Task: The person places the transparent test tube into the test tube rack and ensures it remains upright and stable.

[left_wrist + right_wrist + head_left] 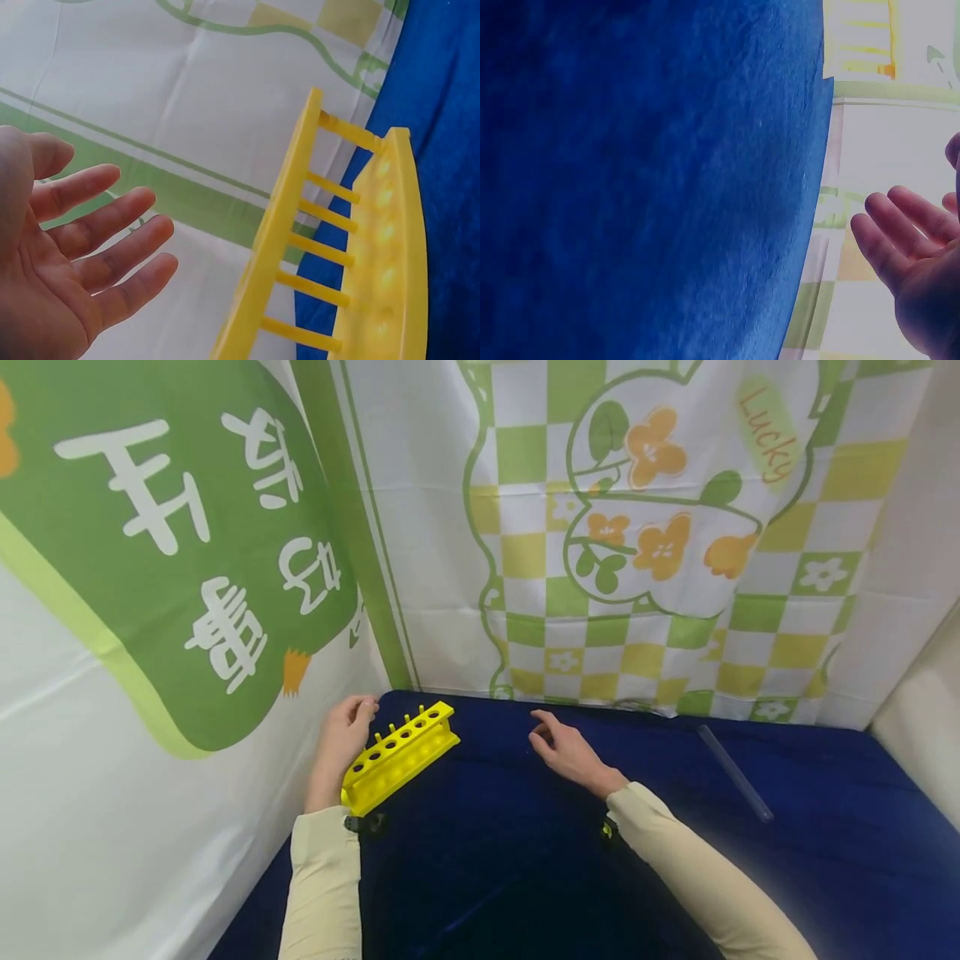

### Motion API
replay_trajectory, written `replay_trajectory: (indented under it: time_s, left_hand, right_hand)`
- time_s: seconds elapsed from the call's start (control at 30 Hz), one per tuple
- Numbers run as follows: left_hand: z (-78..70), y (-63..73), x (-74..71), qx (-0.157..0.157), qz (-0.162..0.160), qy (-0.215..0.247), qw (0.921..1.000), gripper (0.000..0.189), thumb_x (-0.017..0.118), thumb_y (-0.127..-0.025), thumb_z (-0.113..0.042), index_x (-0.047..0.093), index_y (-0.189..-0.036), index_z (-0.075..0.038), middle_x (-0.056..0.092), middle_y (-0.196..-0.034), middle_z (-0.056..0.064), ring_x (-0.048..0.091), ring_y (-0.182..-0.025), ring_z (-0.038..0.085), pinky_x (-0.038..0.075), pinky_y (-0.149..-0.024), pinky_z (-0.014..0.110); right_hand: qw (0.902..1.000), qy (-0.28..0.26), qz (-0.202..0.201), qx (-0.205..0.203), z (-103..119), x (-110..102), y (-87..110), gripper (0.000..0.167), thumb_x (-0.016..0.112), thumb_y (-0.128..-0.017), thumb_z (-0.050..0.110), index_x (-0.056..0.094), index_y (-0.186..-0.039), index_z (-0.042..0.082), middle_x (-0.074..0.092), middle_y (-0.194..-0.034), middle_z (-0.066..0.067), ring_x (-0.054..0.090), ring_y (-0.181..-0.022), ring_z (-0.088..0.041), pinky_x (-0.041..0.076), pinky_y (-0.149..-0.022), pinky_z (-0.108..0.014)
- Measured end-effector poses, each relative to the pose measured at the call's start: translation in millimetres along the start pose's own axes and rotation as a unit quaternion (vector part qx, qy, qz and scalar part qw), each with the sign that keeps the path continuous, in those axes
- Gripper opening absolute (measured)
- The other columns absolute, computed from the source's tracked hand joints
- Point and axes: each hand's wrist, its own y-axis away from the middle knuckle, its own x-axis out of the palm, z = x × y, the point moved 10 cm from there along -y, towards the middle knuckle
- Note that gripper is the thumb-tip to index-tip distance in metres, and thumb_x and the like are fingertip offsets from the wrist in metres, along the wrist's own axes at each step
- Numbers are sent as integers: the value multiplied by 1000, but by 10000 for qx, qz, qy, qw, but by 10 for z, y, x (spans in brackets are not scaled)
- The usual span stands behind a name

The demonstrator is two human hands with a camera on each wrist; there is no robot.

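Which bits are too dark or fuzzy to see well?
Head view: the blue cloth goes nearly black at bottom middle, and the clear tube looks faint. Left wrist view: the yellow rack and left hand look fairly clear. Right wrist view: the cloth is blurry, the wall hanging washed-out, the right hand shadowy.

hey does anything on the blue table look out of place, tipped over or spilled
The clear tube lies on its side on the blue table, away from the yellow rack, which looks empty; that's mildly odd. The rack stands upright, though angled to the table's back edge. I see no spill or damage.
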Motion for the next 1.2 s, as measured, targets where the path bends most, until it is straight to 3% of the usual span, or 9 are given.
replay_trajectory:
  time_s: [0.27,0.6,0.8,1.03,1.2]
  left_hand:
    - [68,72,-31,-53,110,-240,9996,51,33,-106,-44,54,-135,-7,59,-133,19,53,-125,37,44,-105,55]
    - [169,145,-148,-394,221,-254,9987,58,30,-105,-51,50,-139,-8,57,-136,19,53,-126,38,42,-107,56]
    - [245,208,-140,-356,316,-306,9984,60,29,-105,-50,50,-139,-6,56,-137,21,52,-127,39,42,-106,56]
    - [443,332,-246,-924,117,-155,9955,60,30,-104,-52,48,-141,-9,51,-143,19,47,-132,37,37,-111,57]
    - [513,385,-245,-1043,195,-224,9941,63,30,-104,-53,46,-143,-7,51,-143,21,47,-131,38,36,-111,57]
  right_hand:
    - [9997,-142,-10,207,-49,52,-54,50,48,-104,30,36,-149,14,67,-121,-10,68,-100,-20,57,-84,-41]
    - [9984,-351,-16,433,-80,137,-180,49,47,-104,31,37,-149,17,67,-121,-9,68,-96,-18,57,-79,-38]
    - [9984,-334,-119,439,-71,173,-232,46,51,-102,27,41,-146,16,69,-118,-10,68,-96,-19,57,-80,-38]
    - [9991,-305,-94,275,-17,220,-312,45,52,-102,26,43,-145,15,69,-118,-11,69,-99,-20,57,-82,-39]
    - [9987,-402,-73,305,-9,246,-339,46,53,-102,26,42,-146,16,69,-119,-9,68,-101,-19,57,-83,-38]
